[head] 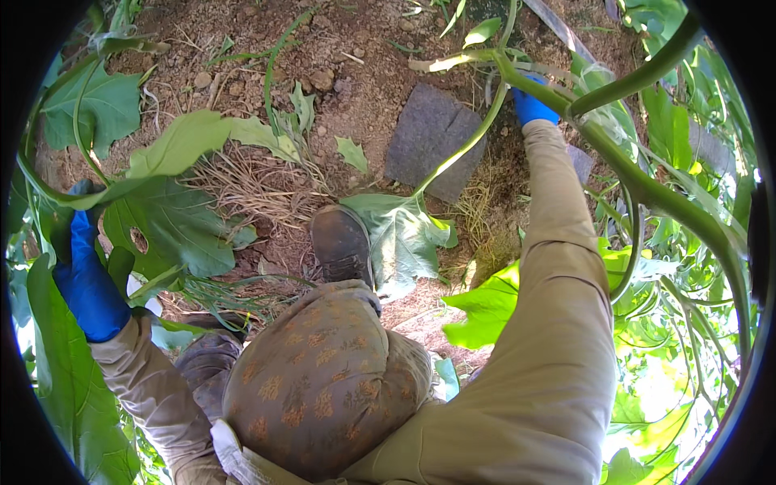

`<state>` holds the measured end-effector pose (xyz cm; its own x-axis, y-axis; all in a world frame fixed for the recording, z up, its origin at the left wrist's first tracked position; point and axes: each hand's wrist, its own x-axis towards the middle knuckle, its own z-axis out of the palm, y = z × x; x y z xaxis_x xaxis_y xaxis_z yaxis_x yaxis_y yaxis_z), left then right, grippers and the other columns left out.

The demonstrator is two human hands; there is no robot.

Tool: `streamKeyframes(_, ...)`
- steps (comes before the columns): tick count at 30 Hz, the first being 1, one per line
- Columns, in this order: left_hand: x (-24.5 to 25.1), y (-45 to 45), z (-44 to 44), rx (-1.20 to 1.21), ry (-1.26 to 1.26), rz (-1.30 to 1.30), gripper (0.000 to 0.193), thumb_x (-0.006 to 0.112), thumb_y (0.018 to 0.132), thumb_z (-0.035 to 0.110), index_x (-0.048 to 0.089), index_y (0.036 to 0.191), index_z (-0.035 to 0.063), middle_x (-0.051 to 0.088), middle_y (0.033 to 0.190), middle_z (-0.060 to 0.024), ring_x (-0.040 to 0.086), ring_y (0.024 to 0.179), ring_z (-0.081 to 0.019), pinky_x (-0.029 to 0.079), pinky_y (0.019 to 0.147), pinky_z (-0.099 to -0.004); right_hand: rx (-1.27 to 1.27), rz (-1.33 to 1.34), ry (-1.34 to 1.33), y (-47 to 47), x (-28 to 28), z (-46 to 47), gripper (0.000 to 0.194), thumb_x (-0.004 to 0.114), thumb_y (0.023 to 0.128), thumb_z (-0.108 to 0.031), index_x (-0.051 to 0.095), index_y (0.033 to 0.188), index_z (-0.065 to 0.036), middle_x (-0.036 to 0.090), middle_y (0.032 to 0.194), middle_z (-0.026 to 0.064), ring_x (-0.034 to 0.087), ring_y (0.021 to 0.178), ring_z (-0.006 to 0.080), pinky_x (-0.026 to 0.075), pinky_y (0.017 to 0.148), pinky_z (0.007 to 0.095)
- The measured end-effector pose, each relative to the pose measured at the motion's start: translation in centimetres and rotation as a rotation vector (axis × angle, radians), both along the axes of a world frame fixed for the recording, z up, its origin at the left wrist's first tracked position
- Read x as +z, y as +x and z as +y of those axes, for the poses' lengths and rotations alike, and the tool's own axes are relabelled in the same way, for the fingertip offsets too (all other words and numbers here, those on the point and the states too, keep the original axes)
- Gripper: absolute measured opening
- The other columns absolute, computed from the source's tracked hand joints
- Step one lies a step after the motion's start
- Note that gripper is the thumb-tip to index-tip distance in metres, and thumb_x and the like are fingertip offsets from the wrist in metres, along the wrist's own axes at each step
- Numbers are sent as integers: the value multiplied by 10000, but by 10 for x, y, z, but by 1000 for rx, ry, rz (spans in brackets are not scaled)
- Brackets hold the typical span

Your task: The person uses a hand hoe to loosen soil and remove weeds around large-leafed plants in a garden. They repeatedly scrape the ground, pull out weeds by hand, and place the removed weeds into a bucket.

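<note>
My left hand (91,267), in a blue glove with dark fingers, is raised at the left among broad green leaves. Its fingertips touch or overlap a curved green stem (51,191); leaves partly cover them, so its grip is unclear. My right hand (535,106), in a blue glove, reaches down to the soil at the upper right, behind a thick green plant stem (545,94). The fingers are hidden by that stem, and what they touch does not show. A dark grey flat piece of material (433,139) lies on the soil to the left of that hand.
A large drooping leaf (400,242) hangs beside my shoe (342,242). Dry grass (260,188) lies on the reddish soil (357,79). Thick branching stems (667,197) with clear plastic strips cross the right side over dense foliage. A long grey strip (561,27) runs at the top right.
</note>
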<state>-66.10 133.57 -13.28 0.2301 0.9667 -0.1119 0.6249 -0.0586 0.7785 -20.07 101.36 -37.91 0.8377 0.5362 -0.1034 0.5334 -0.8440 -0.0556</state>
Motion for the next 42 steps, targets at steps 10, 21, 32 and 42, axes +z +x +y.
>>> streamKeyframes(10,15,5,1,-4,-31,68,281,546,896,146,589,1132,-1,619,1089,-65,556,1009,-129,390,932,-273,-325,239,-199,101,-33,-69,298,503,879,-286,611,1021,-48,610,1007,127,569,910,256,448,803,353)
streamKeyframes(21,11,8,-9,89,-50,81,297,493,918,153,548,1161,-10,599,1101,-91,545,1048,-163,370,967,-317,-268,842,1079,43,-31,70,324,681,807,-194,592,1058,-9,645,925,72,595,779,138,474,681,263)
streamKeyframes(32,23,11,-8,57,-93,0,273,570,869,92,573,1120,-17,627,1049,-110,589,976,-197,444,885,-330,354,438,92,49,-53,163,480,567,839,-420,589,1041,15,615,1016,210,588,938,362,445,831,425)
streamKeyframes(42,22,13,-7,53,-88,-7,280,578,872,133,585,1120,4,628,1044,-92,581,978,-189,446,869,-326,-354,681,803,31,-50,106,332,606,805,-338,649,803,-8,577,601,54,538,527,151,415,490,316)
